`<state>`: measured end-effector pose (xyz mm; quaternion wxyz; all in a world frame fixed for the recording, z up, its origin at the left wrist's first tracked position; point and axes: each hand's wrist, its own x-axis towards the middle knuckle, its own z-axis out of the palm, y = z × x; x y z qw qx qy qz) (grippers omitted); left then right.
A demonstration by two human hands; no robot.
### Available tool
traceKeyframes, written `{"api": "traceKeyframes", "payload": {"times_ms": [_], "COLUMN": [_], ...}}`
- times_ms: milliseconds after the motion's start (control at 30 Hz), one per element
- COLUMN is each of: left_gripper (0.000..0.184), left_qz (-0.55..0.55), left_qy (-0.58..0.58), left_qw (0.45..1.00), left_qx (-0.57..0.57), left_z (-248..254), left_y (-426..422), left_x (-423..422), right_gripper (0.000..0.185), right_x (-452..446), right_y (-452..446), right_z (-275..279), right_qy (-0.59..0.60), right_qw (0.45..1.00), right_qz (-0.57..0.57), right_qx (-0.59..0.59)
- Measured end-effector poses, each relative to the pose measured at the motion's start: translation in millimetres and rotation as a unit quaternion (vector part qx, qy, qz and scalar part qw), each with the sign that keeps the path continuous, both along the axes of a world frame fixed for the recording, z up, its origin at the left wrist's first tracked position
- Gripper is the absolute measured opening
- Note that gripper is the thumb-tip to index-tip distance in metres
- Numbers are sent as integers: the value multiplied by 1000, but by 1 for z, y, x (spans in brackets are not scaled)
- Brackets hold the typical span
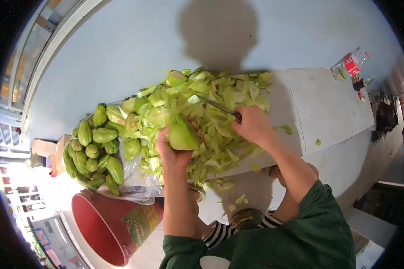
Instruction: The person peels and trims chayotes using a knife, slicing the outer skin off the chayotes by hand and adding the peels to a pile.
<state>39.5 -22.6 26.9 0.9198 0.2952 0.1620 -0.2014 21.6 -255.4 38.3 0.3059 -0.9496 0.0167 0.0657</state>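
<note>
In my left hand (173, 150) rests a large pale green chayote (182, 133), its fingers wrapped round the lower side. My right hand (256, 123) is closed on the dark handle of a knife (217, 106), whose blade points up and left over the pile, apart from the chayote. A piece of green flesh or peel (193, 99) shows at the blade's tip. Beneath both hands spreads a thick heap of cut green slices and peel (220, 130). Whole chayotes (92, 151) are piled at the left end of the table.
A red bucket (98, 228) lies tilted at the lower left, beside clear plastic (141, 190). White table top (316, 105) extends right, with a plastic bottle (351, 66) near its far edge. Cardboard boxes (59, 154) stand at the far left.
</note>
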Motion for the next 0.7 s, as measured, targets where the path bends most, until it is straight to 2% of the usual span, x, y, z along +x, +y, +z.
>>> {"api": "traceKeyframes", "payload": {"times_ms": [67,133,167,200,233,267,333,400,467,533,600,667,700], "left_gripper": [56,55,56,56,57,57,58,59,63,65,67,68,67], "left_qz": [-2,5,12,9,-1,-10,-11,11,1,-81,-55,-43,-56], "left_qy": [0,-91,-176,-175,-262,-342,-319,-340,-323,-339,-374,-330,-343], "left_qw": [1000,990,967,968,910,823,815,762,778,778,776,858,852], "left_qx": [-20,110,183,181,322,453,483,551,539,523,504,390,392], "left_z": [-2,-5,10,8,7,8,15,14,15,22,18,17,16], "left_y": [2,2,-4,-6,-4,-5,-12,-15,-15,-13,-14,-11,-5], "left_x": [-4,-5,-2,1,3,5,3,2,3,-5,-7,-7,-4], "right_gripper": [20,19,19,22,27,27,34,31,28,25,21,18,18], "right_x": [3,-1,-2,-3,-5,-6,-5,-9,-10,-4,1,1,0], "right_y": [3,3,3,7,9,9,9,8,7,6,-3,-6,-5], "right_z": [-3,-7,-7,-5,-5,-8,-13,-4,-2,-4,-8,-4,5], "right_qy": [-13,-109,-108,-159,-209,-207,-235,-251,-266,-107,-90,-68,-60], "right_qw": [1000,987,988,975,957,958,943,936,929,992,995,996,997], "right_qz": [17,111,107,135,163,161,195,203,209,45,12,-12,-1], "right_qx": [-7,41,39,77,117,117,133,142,150,51,51,48,57]}}
